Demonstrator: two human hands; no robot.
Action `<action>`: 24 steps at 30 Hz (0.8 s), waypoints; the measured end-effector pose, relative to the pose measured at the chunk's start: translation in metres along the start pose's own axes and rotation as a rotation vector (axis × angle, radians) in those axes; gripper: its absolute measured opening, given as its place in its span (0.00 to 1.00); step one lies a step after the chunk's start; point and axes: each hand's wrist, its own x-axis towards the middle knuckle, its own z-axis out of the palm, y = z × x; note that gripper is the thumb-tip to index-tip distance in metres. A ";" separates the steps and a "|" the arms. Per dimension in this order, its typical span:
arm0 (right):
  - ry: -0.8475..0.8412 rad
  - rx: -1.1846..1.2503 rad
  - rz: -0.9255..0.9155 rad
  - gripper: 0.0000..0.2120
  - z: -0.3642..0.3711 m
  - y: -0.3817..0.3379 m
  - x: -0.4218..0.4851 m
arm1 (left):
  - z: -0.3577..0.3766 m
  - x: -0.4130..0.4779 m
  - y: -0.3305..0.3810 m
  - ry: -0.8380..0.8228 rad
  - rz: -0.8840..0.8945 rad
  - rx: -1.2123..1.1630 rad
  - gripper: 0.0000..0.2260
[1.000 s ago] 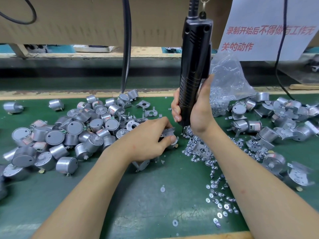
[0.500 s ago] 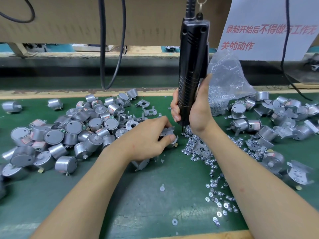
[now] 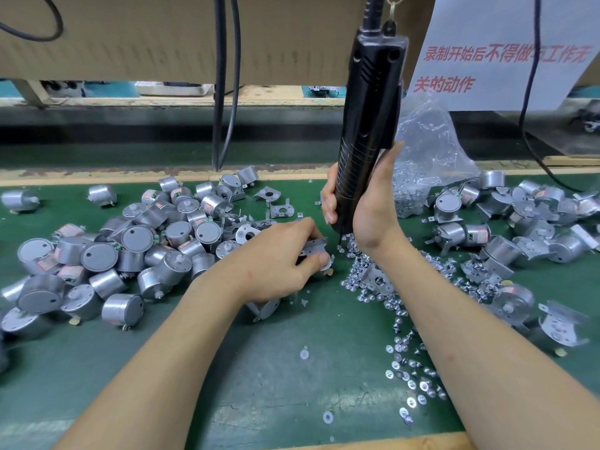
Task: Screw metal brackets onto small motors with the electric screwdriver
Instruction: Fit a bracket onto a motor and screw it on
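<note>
Far left on the green table [image 3: 259,368], a heap of bare motors [image 3: 130,251] sprawls in a loose pile, with a few spare brackets [image 3: 279,207] lying at its far edge. Just right of that heap, the left hand [image 3: 276,264] sits low on the table. Its fingers and thumb are curled round a single motor [image 3: 327,270] with a bracket [image 3: 313,249] on top, and the palm hides most of that motor.

Close beside it, the right hand [image 3: 367,206] wraps the lower barrel of the black screwdriver [image 3: 370,118], fingers curled round the far side and thumb pointing up the near side. The tool stands upright, hanging from above. Its tip is down just to the right of the held bracket, above the scattered screws [image 3: 373,287]. Whether the tip touches anything cannot be told.

Behind the right hand slumps a clear plastic bag [image 3: 428,147] of small metal parts. Further right lie bracketed motors [image 3: 480,235] in a jumble.
</note>
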 end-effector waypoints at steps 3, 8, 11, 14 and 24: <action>-0.010 0.017 0.031 0.38 0.002 0.002 0.000 | 0.000 -0.001 0.000 0.006 0.004 -0.002 0.08; -0.041 0.027 0.044 0.37 0.004 0.002 -0.001 | 0.000 0.000 0.000 0.011 0.001 0.003 0.10; -0.042 0.022 0.051 0.37 0.004 0.001 -0.002 | 0.001 0.000 -0.001 0.019 0.000 0.006 0.09; -0.040 0.015 0.050 0.37 0.004 0.001 -0.002 | 0.001 0.000 -0.001 0.017 0.000 0.004 0.09; -0.037 0.011 0.075 0.38 0.003 -0.001 -0.002 | 0.000 0.000 0.000 0.013 -0.002 0.011 0.09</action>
